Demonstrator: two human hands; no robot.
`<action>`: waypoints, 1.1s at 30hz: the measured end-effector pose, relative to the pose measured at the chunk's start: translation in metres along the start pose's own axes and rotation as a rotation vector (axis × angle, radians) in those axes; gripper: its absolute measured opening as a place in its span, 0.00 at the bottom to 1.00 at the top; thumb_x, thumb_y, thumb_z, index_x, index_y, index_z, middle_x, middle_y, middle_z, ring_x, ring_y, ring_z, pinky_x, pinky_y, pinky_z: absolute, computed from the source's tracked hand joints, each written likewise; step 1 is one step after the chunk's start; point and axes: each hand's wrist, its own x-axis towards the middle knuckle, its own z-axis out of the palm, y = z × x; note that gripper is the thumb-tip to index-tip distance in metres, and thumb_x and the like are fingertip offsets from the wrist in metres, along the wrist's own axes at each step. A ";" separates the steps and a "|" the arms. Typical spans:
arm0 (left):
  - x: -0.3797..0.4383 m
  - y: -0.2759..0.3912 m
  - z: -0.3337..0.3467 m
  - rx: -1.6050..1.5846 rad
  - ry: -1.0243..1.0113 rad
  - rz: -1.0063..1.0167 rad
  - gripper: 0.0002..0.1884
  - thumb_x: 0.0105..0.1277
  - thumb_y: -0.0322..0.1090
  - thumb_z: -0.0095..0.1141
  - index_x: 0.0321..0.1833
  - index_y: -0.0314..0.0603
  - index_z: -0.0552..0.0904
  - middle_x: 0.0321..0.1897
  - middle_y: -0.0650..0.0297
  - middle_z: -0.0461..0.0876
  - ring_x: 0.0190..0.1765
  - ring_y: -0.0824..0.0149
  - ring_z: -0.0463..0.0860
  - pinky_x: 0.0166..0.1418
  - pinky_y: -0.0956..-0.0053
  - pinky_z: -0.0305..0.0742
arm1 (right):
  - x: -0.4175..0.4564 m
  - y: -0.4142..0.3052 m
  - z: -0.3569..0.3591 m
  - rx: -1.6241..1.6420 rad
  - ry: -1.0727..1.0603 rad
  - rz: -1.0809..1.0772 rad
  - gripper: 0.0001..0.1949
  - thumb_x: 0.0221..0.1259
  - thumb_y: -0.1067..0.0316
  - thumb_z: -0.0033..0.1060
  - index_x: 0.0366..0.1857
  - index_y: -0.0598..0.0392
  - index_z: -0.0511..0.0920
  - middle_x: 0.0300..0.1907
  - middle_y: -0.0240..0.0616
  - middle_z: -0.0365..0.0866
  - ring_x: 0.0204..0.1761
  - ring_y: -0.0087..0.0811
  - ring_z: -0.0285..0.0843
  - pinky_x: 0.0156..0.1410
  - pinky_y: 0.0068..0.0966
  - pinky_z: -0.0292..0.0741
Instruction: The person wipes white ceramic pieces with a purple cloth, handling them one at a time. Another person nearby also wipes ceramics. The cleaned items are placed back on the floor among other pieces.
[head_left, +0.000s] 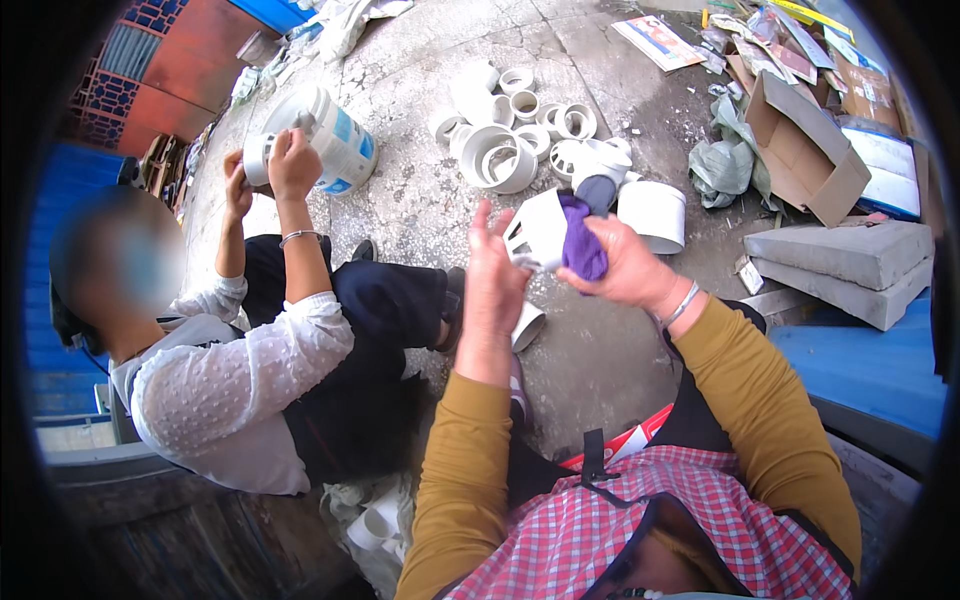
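A white plastic pipe fitting with slotted openings (538, 225) is held up between my two hands. My right hand (626, 262) grips a bunched purple cloth (583, 240) against the fitting's right end. At the opposite end is my left hand (491, 292), its upper fingers raised and its thumb by the fitting's lower edge. Something small and grey shows at that thumb; how firmly this hand grips is unclear. Just beyond the cloth lies a dark grey piece (596, 196), partly covered. A short white pipe piece (528, 327) lies on the ground below the fitting.
Several white pipe fittings (499, 157) are heaped ahead, beside a larger white cap (651, 216). At left, a co-worker (240, 375) holds a white slotted fitting (257, 159) near a plastic bucket (345, 146). Rightward are an open carton (802, 150) and stacked grey slabs (840, 255).
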 end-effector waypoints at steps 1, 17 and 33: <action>-0.007 -0.009 0.006 0.049 -0.109 0.056 0.47 0.51 0.52 0.63 0.67 0.40 0.50 0.58 0.51 0.63 0.60 0.55 0.66 0.63 0.61 0.63 | -0.005 -0.004 0.006 0.068 -0.016 -0.016 0.13 0.42 0.63 0.67 0.31 0.52 0.75 0.30 0.38 0.77 0.33 0.40 0.75 0.41 0.29 0.68; -0.008 0.002 0.000 0.041 -0.034 0.026 0.31 0.52 0.43 0.66 0.55 0.37 0.66 0.44 0.60 0.73 0.47 0.67 0.75 0.53 0.73 0.71 | -0.009 0.005 0.026 0.572 -0.188 0.364 0.04 0.49 0.70 0.61 0.28 0.56 0.78 0.26 0.29 0.79 0.31 0.19 0.76 0.42 0.24 0.71; 0.001 0.008 -0.007 0.150 -0.032 0.010 0.33 0.52 0.47 0.66 0.55 0.33 0.68 0.44 0.59 0.76 0.47 0.67 0.76 0.52 0.74 0.71 | 0.000 0.003 0.030 0.468 -0.127 0.214 0.07 0.48 0.69 0.63 0.29 0.55 0.76 0.23 0.36 0.77 0.27 0.30 0.76 0.37 0.24 0.73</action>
